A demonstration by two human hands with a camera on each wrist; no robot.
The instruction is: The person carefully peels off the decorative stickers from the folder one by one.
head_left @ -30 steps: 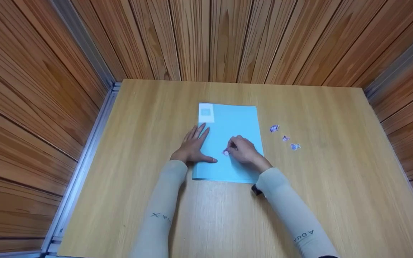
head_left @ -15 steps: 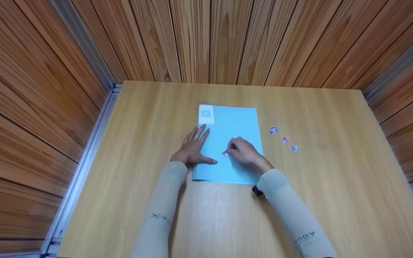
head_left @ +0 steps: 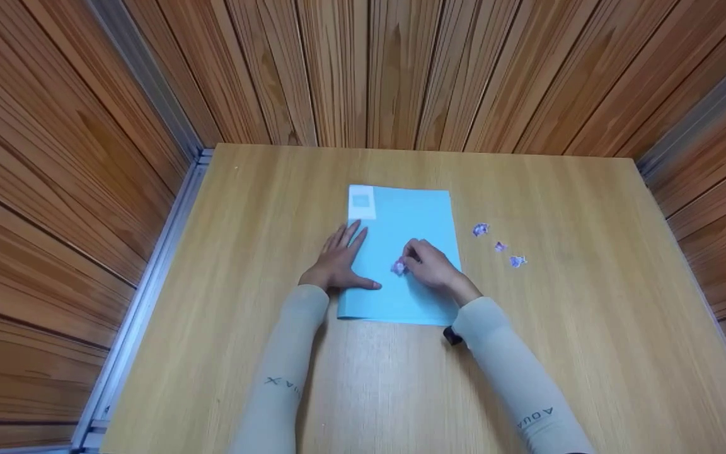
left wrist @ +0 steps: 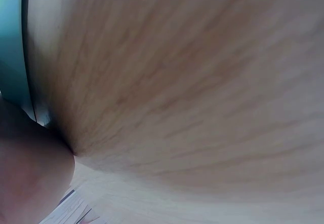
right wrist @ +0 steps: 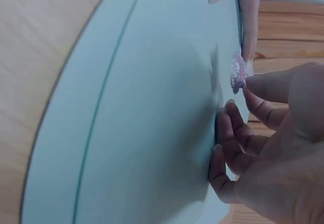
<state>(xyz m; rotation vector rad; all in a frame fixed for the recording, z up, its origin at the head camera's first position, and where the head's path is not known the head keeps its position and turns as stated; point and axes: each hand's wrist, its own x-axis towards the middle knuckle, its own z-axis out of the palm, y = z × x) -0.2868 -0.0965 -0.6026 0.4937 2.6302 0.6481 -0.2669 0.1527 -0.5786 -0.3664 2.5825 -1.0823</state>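
Note:
A light blue folder (head_left: 413,217) lies on the wooden table, with a white label (head_left: 362,202) at its upper left corner. My left hand (head_left: 339,263) rests spread on the folder's left edge, thumb and fingers straight. Over the folder's middle, my right hand (head_left: 430,263) pinches a small pink and purple sticker (head_left: 399,267) between thumb and index finger. In the right wrist view the sticker (right wrist: 238,74) stands up from the fingertips, above the blue surface, while the other fingers are curled close to the folder. The left wrist view shows mostly table and part of the hand.
To the right of the folder, three small purple stickers lie on the table: an upper sticker (head_left: 480,229), a middle sticker (head_left: 500,246) and a lower sticker (head_left: 518,261). Wood-panelled walls enclose the table (head_left: 590,353) at the back and sides.
The sticker in my right hand has turned slightly and shows more of its face. The left hand stays in place on the folder.

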